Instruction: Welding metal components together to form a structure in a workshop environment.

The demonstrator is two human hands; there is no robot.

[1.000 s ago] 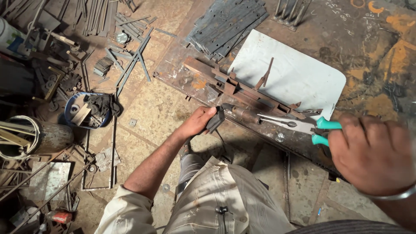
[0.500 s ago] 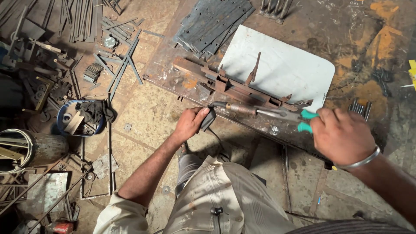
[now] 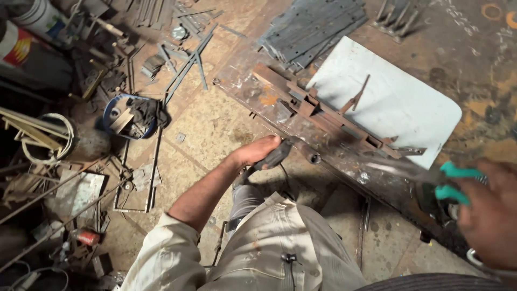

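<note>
Left hand (image 3: 257,152): fingers clenched round a dark tool handle (image 3: 274,156), held low at the near edge of the rusty metal counter (image 3: 344,161). A cable seems to run down from the handle toward my knee, but I cannot tell for certain.

Right hand (image 3: 487,218): at the right edge of view, blurred. Fingers grasping pliers (image 3: 431,180) by their green grips; the grey nose points left along the counter, over its worn near strip. Whether the nose is gripping anything I cannot tell, too blurred.

On the counter: a long assembly of rusty steel bars (image 3: 323,110) lies diagonally, upper left to lower right, with short cross pieces on it. Behind it, touching its far side, a pale sheet-metal plate (image 3: 398,102) with rounded corners. A thin bent rod (image 3: 356,97) stands tilted on the plate near the bars. Further back, a stack of grey flat strips (image 3: 318,27).

Floor, left of me: a blue bucket (image 3: 132,116) full of scrap, angle-iron offcuts (image 3: 186,62) lying crossed just beyond it, a coil of pale wire (image 3: 48,137) over a drum, a small red can (image 3: 86,236) near my left elbow.
</note>
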